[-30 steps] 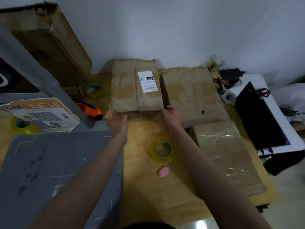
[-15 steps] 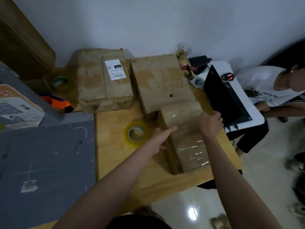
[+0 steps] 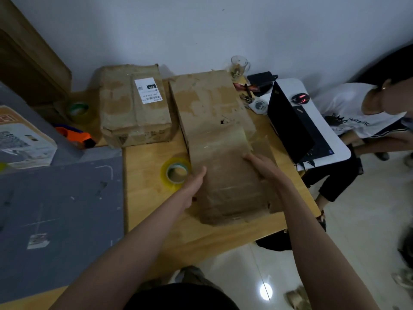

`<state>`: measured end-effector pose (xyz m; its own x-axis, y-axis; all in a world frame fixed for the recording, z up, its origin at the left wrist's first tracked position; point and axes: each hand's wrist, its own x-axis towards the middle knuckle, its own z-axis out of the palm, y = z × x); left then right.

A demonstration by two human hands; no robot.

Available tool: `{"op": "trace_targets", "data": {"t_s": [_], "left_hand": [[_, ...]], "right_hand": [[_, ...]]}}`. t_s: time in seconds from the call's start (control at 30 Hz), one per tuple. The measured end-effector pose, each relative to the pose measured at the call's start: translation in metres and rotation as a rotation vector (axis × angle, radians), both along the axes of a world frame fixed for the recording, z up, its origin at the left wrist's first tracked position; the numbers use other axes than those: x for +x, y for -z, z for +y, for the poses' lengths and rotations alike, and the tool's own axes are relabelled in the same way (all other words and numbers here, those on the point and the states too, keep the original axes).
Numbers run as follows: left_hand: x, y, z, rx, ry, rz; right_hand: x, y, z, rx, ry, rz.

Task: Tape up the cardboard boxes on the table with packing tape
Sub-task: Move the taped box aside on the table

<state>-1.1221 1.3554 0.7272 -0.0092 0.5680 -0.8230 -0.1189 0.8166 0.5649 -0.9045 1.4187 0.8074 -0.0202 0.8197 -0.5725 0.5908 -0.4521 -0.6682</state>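
Note:
A tape-wrapped cardboard box sits between my hands near the table's front, tipped up and leaning against a larger bare box behind it. My left hand presses flat against its left side, thumb up. My right hand lies on its upper right face with the fingers stretched out. A roll of yellowish packing tape lies flat on the wooden table, just left of my left hand. A third box with a white shipping label stands at the back left.
A grey cutting mat covers the table's left part. An orange tool and a green tape roll lie at the back left. A glass, small items and a black laptop stand right. A seated person is beside the table.
My hands left the labelled box and went to the taped box on the right. That box has been drawn toward the table's middle and tipped up. The camera swung right.

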Motion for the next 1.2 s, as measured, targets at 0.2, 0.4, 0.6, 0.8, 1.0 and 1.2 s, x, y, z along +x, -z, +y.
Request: {"op": "trace_targets", "data": {"t_s": [0.2,0.4,0.6,0.8,1.0,1.2], "left_hand": [[-0.026,-0.031,-0.033,0.105,-0.172,-0.23],[-0.087,-0.048,-0.073,0.271,-0.415,-0.389],[-0.156,-0.027,-0.14,0.329,-0.741,-0.501],[-0.193,-0.002,-0.198,0.362,-0.963,-0.257],[-0.223,-0.01,-0.228,0.316,-1.147,-0.024],[-0.23,-0.061,-0.217,0.583,-0.979,0.961]], "right_hand": [[-0.061,-0.046,-0.001,0.031,-0.133,0.202],[-0.169,-0.095,-0.022,0.168,-0.36,0.178],[-0.262,-0.085,-0.078,0.251,-0.725,0.21],[-0.318,-0.055,-0.104,0.525,-1.151,0.043],[-0.34,-0.016,-0.113,0.782,-1.388,-0.119],[-0.336,0.013,-0.121,0.897,-1.467,-0.194]]}}
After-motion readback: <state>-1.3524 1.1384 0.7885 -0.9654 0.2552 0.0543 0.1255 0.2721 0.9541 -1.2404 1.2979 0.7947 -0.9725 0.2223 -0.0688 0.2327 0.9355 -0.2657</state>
